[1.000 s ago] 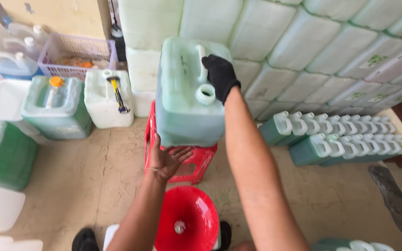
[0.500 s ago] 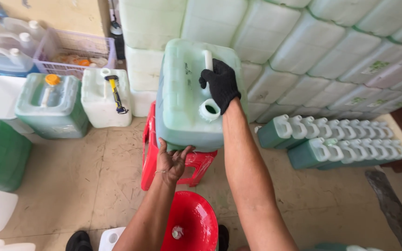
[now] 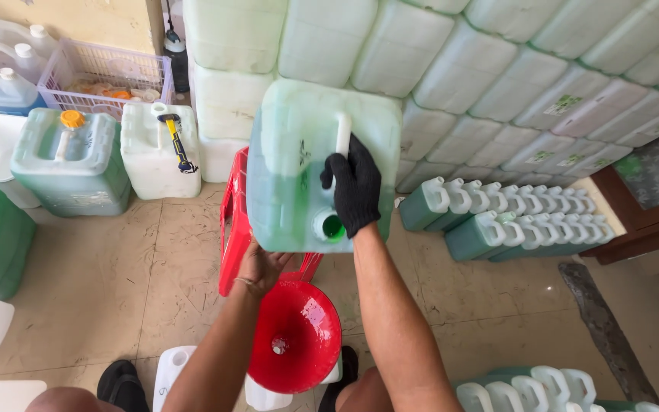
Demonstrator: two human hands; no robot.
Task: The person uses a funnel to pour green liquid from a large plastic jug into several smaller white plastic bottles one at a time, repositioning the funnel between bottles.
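Stacked pale-green jugs [image 3: 497, 84] form a wall behind a beige tiled floor [image 3: 101, 282]. Right hand [image 3: 354, 187], in a black glove, has its fingers closed around the white handle [image 3: 342, 136] of a large translucent canister [image 3: 299, 164]. Left hand [image 3: 262, 263], bare, presses up against the canister's lower edge with fingers spread; how far they curl under it cannot be seen. The canister is tipped toward the person, part-filled with green liquid, and its round open spout [image 3: 332, 227] points down and forward. Directly below the spout sits a red funnel [image 3: 295, 336], seated in a white container [image 3: 268, 393] on the floor between the person's feet. A red plastic stool [image 3: 234, 229] stands behind the funnel, partly hidden by the canister.

Left of the stool stands a white canister [image 3: 163, 156] with a yellow-and-blue tool [image 3: 177, 145] lying on top. Beside it is a green-filled canister [image 3: 70, 164] with an orange cap, and behind that a lilac basket [image 3: 104, 72]. Right of the stool, rows of small green-filled bottles [image 3: 512, 225] lie along a wooden ledge [image 3: 642, 217]. More such bottles [image 3: 535, 389] sit at the lower right edge.
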